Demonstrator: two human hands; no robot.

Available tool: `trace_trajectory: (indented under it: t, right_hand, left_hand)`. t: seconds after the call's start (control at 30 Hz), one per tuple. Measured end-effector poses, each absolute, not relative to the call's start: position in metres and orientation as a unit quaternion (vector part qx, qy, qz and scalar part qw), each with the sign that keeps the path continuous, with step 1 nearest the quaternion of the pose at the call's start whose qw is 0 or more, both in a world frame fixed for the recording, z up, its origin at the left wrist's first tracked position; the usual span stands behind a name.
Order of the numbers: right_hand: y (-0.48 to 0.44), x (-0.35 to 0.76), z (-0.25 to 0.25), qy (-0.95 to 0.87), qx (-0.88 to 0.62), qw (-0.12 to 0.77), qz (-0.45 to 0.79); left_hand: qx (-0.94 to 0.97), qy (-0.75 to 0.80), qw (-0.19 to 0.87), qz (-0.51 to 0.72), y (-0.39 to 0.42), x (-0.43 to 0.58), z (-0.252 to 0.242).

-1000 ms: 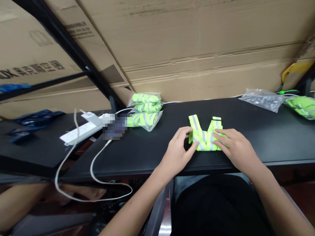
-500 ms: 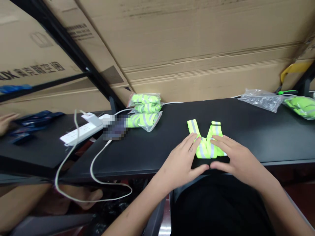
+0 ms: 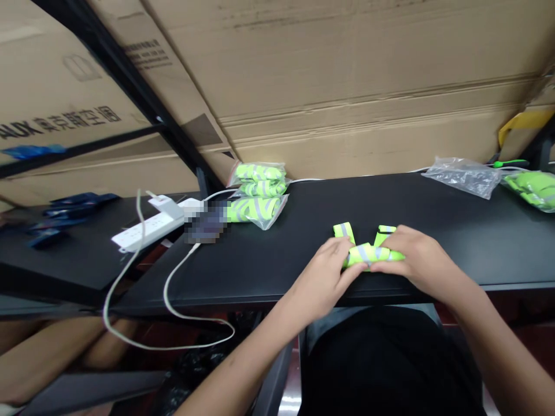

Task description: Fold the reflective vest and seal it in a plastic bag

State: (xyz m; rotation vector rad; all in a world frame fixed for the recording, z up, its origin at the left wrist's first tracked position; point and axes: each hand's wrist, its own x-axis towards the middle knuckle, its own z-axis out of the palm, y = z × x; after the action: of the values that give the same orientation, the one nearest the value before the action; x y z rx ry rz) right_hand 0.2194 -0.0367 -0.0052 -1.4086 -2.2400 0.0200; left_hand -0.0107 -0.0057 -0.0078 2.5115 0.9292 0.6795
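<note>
Left hand [image 3: 323,283] and right hand [image 3: 418,257] gripping folded neon-yellow reflective vest [image 3: 368,254] on black tabletop [image 3: 277,271]. Fingers [image 3: 353,276] curled narrow over fabric, both hands holding it. Vest just inside tabletop's near edge, two straps pointing far. Clear plastic bag [image 3: 462,176] well apart, far right; bagged vests [image 3: 255,196] far left, near white power strip [image 3: 147,229].

even indoor light — reflective strips [image 3: 366,253] glint faintly, edges bowed, maybe soft
</note>
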Motion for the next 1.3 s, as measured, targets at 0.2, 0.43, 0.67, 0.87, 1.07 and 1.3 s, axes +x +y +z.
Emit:
trace_trajectory:
  t: [0.2, 0.43, 0.67, 0.87, 1.07, 1.3]
  right_hand:
    - [0.019, 0.232, -0.002, -0.837, -0.509, 0.200, 0.020]
    - [0.038, 0.223, -0.014, -0.820, -0.534, 0.207, -0.020]
    - [0.003, 0.194, -0.011, -0.862, -0.468, 0.196, -0.013]
    - [-0.020, 0.185, -0.017, -0.847, -0.497, 0.186, -0.031]
    - [-0.021, 0.183, -0.013, -0.849, -0.496, 0.181, -0.021]
    - [-0.019, 0.177, -0.010, -0.838, -0.528, 0.140, 0.001]
  left_hand:
    - [0.837, 0.441, 0.208, 0.250, 0.027, 0.011, -0.013]
    - [0.805, 0.515, 0.187, 0.228, 0.045, 0.026, -0.015]
    - [0.791, 0.526, 0.173, 0.259, 0.036, 0.023, -0.012]
    - [0.778, 0.460, 0.306, 0.299, 0.049, 0.013, -0.015]
    - [0.756, 0.389, 0.444, 0.285, 0.062, 0.003, -0.012]
    - [0.702, 0.377, 0.521, 0.305, 0.063, 0.006, -0.024]
